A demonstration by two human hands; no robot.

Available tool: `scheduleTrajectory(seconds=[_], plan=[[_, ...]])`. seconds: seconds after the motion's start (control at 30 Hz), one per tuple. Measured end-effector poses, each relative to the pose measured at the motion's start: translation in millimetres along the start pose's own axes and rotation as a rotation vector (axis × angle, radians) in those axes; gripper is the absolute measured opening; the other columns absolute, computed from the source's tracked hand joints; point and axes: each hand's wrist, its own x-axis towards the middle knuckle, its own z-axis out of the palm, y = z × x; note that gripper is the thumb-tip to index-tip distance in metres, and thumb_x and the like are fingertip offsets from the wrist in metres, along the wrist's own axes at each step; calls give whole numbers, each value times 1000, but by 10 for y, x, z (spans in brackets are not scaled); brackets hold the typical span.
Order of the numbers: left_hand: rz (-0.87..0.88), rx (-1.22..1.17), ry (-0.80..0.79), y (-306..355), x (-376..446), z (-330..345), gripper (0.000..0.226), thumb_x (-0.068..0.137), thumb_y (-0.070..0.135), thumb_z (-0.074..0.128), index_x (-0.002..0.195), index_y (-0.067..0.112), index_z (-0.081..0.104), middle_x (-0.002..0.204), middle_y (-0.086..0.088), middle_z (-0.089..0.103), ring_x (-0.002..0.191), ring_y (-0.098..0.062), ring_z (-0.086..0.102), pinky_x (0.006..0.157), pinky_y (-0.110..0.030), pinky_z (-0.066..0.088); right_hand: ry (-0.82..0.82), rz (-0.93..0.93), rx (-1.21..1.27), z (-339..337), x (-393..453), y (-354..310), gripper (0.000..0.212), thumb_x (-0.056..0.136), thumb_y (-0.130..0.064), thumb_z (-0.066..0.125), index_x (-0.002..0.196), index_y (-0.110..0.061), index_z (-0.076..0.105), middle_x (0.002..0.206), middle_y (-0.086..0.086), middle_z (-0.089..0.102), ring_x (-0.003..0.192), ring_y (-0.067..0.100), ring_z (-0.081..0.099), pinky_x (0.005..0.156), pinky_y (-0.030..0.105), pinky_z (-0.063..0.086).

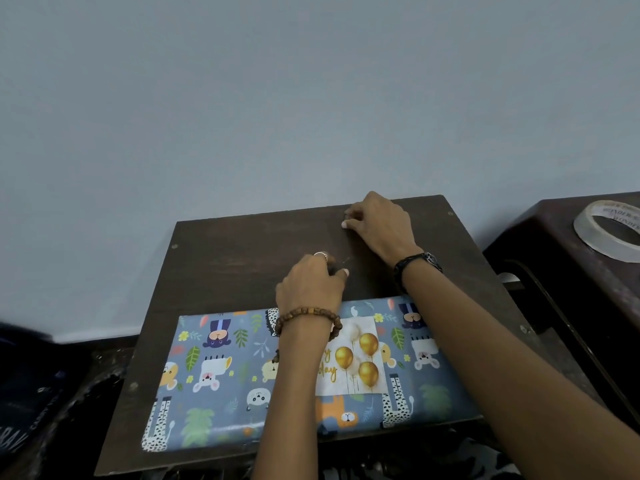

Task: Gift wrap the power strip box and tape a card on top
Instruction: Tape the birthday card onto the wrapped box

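The wrapped box [304, 379] lies along the near edge of the small dark table [242, 258], its long axis running from the left edge to the right edge, so both forearms cross over it to reach the bare wood behind. It is fully covered in blue-grey paper printed with cartoon animals, leaves and flowers, glossy along its near face. On top, right of middle, sits the card [356, 358], pale with three gold balloons and gold script partly hidden under the left wrist; whether any tape holds it down cannot be told.

In the head view, the only one, the left hand [311, 289] is just beyond the box's far edge, near the table's middle, fingers curled with the thumb tip against them, as if pinching something too small or clear to make out. The right hand [377, 226] is farther off, close to the far edge, fingertips drawn together in a similar narrow pinch on the wood. A strip of clear tape may be stretched between them, but none shows plainly. The card lies behind and below both hands, toward the person, and the left hand is the nearer. A tape roll [606, 233] rests on the stool [554, 244] off the table's right edge.
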Motion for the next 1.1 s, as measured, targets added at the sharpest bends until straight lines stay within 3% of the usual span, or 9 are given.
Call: scheduleTrajectory(seconds=[0.13,0.37,0.47,0.57,0.7,0.8,0.93,1.03,1.1], plan=[[3,-1,6,-9,24,14,30,94,34,49,120,22,56,127,-2,56,117,-23,51,96,-37,40,41,2,-19,-11,1,-35,18,93,-18,53,89,-14,70,102,1,65,93,22,62,69,27,38],[115,-52,31,-116,-57,-96,28,95,30,46,120,22,56,127,-2,56,115,-21,52,93,-33,42,63,-2,-56,-21,-51,6,20,95,-9,41,104,-7,58,108,11,63,95,30,58,73,32,38],[125,9,-6,-200,-146,-137,32,94,33,47,124,21,53,130,-1,55,117,-19,51,92,-29,40,72,-15,-93,-25,-29,-28,22,96,-22,48,110,-11,61,109,7,62,96,28,59,71,31,37],[133,4,-27,-248,-161,-131,36,91,36,52,124,20,54,133,-2,53,123,-19,48,99,-30,38,80,-71,-157,-34,-35,-51,19,94,-23,52,97,-12,66,106,6,62,93,26,61,69,30,38],[271,-20,-108,-206,-205,-161,41,90,41,52,126,22,52,146,-5,39,143,-13,14,119,-38,5,-59,-94,-188,-132,-29,-65,20,96,-20,47,97,-9,64,110,9,62,99,29,60,73,32,40],[385,63,-281,-156,-317,-235,65,78,56,55,136,30,39,153,5,23,143,-9,-10,114,-41,-14,-96,50,205,-336,-111,3,23,95,-14,44,98,-9,66,112,7,66,102,26,60,86,34,47],[342,337,-575,-126,-498,-199,113,62,63,70,143,45,-7,155,6,-19,134,-17,-37,104,-53,-26,335,296,823,-607,-687,143,23,97,-19,43,88,-14,64,94,1,66,87,15,61,75,27,50],[352,597,-549,-108,-609,-36,135,57,59,77,134,43,-32,149,-3,-34,133,-24,-38,102,-60,-24,451,358,1079,-574,-1274,206,24,99,-23,43,95,-15,65,93,0,66,86,12,63,73,25,52],[375,664,-468,-94,-650,5,135,59,51,79,135,40,-33,153,-6,-24,140,-25,-27,104,-61,-19,403,415,1124,-517,-1449,290,19,97,-22,47,97,-13,64,90,1,67,84,13,63,71,24,50]])
